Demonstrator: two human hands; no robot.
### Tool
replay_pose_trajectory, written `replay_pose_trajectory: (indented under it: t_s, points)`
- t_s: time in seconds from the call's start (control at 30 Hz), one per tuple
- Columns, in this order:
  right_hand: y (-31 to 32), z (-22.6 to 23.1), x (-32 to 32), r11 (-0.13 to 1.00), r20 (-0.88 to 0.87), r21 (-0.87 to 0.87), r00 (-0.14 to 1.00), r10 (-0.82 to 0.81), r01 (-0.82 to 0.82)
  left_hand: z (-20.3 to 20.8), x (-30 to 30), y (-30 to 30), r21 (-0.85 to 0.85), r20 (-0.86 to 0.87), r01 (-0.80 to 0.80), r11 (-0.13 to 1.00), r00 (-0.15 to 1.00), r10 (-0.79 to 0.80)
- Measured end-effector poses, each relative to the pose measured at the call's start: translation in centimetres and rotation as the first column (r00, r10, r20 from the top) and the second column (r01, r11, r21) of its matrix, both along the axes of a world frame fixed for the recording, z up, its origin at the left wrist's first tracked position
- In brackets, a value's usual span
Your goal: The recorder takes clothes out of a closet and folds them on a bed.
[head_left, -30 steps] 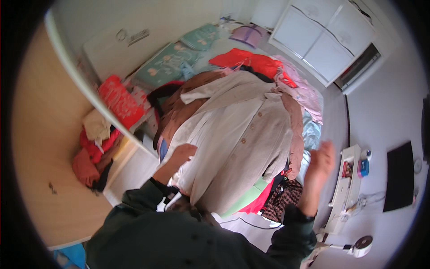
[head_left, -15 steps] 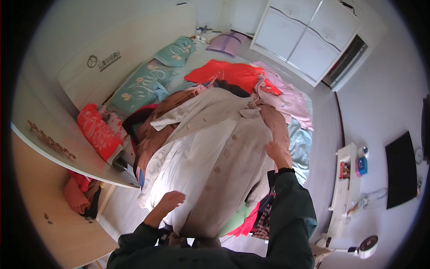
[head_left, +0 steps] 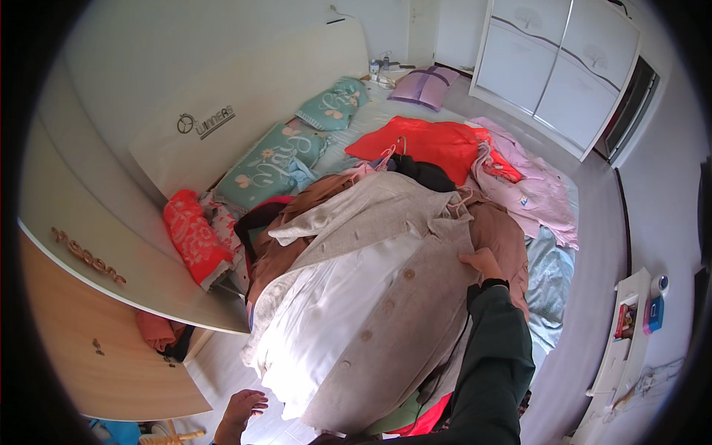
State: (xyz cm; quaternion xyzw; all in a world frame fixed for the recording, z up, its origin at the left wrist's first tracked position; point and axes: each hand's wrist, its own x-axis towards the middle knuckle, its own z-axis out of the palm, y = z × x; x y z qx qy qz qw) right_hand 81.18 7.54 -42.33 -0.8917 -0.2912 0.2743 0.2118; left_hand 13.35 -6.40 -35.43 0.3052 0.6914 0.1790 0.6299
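A long beige coat (head_left: 415,297) with large buttons lies spread over a heap of clothes on the bed, its white lining (head_left: 334,311) facing up on the left side. My right hand (head_left: 482,262) is closed at the coat's right edge, below the collar, and appears to pinch the fabric. Apart from the coat, near the bottom left, my left hand (head_left: 245,406) is open with loosely bent fingers and holds nothing. A pink hanger (head_left: 461,199) shows at the coat's collar. Brown clothing (head_left: 504,230) lies beneath and beside the coat.
Red cloth (head_left: 415,141) and pink garments (head_left: 530,185) lie farther back on the bed. Green pillows (head_left: 271,163) lean by the headboard (head_left: 259,81). A curved wooden footboard-like panel (head_left: 111,341) stands at left. At right is a white low cabinet (head_left: 630,319); a white wardrobe (head_left: 552,59) stands behind.
My left hand has moved down and left, away from the coat's lower part. My right hand stays at the coat's right edge. The whole view has shifted, with the bed now farther right.
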Motion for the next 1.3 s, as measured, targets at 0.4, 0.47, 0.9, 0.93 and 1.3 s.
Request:
replay_pose_trajectory:
  t_s: [0.4, 0.47, 0.9, 0.93, 1.3]
  points:
    - [-3.1, 9.9, -8.3, 0.933, -0.515, 0.272, 0.784, 0.347, -0.234, 0.4, 9.1, 8.5, 0.644, -0.138, 0.378, 0.665, 0.912, -0.385]
    - [-3.4, 12.7, -9.6, 0.939, -0.402, 0.222, 0.852, 0.335, -0.264, 3.9, 12.8, 10.3, 0.760, -0.303, 0.416, 0.500, 0.907, -0.294]
    - [-24.5, 36.9, -19.0, 0.655, -0.071, 0.283, 0.665, 0.743, -0.701, 18.0, 21.1, 19.1, 0.934, -0.253, 0.236, -0.270, 0.967, -0.029]
    - [-25.2, 37.7, -18.8, 0.693, -0.120, 0.180, 0.683, 0.720, -0.698, 19.6, 19.9, 19.6, 0.938, -0.211, 0.143, -0.315, 0.958, -0.193]
    - [-27.3, 29.7, -16.8, 0.729, -0.157, 0.557, 0.811, 0.563, -0.398, 25.7, 14.5, 15.2, 0.817, 0.467, 0.333, 0.470, 0.094, -0.879]
